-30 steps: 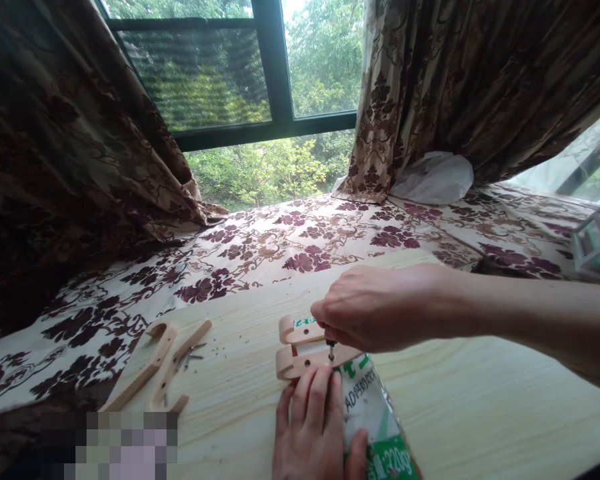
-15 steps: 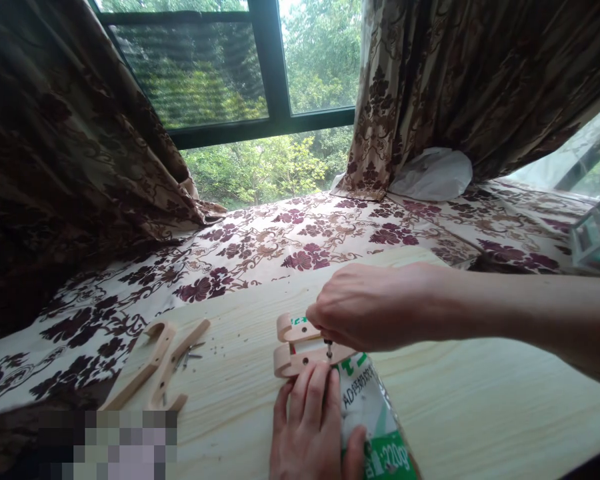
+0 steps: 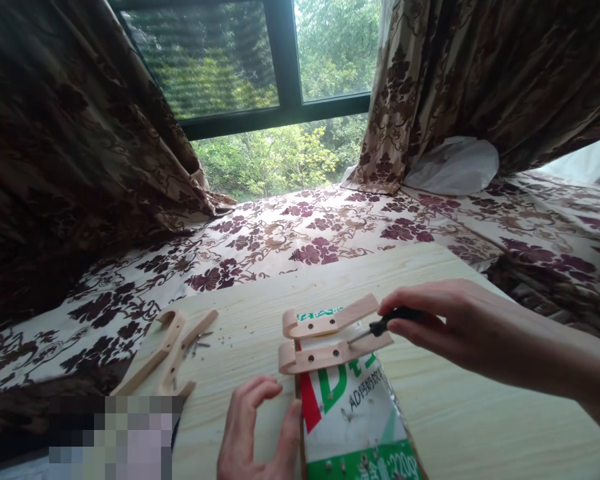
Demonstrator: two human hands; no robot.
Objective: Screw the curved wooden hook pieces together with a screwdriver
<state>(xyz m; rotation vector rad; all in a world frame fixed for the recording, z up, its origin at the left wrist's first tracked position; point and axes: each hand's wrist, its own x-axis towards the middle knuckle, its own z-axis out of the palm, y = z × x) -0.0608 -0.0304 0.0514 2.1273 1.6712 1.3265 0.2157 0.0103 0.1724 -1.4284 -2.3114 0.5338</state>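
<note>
Landmark: green-and-white packet (image 3: 353, 407) on the table (image 3: 480, 407).

- Far left of it: spare wooden hooks (image 3: 173, 353), loose screws (image 3: 199, 344) beside them, likely to roll or scatter.
- Left hand (image 3: 255, 433) just left, open grip, fingers curled, holding nothing.
- Two wooden hook pieces (image 3: 325, 340) rest unheld across its top end; could slide off.
- Right hand (image 3: 440, 320) pinches screwdriver (image 3: 380, 328), tip near the nearer piece; it may slip.

Green and white packet (image 3: 353, 413) printed "AD" beside Chinese characters, "220g" on its lower green band
</note>
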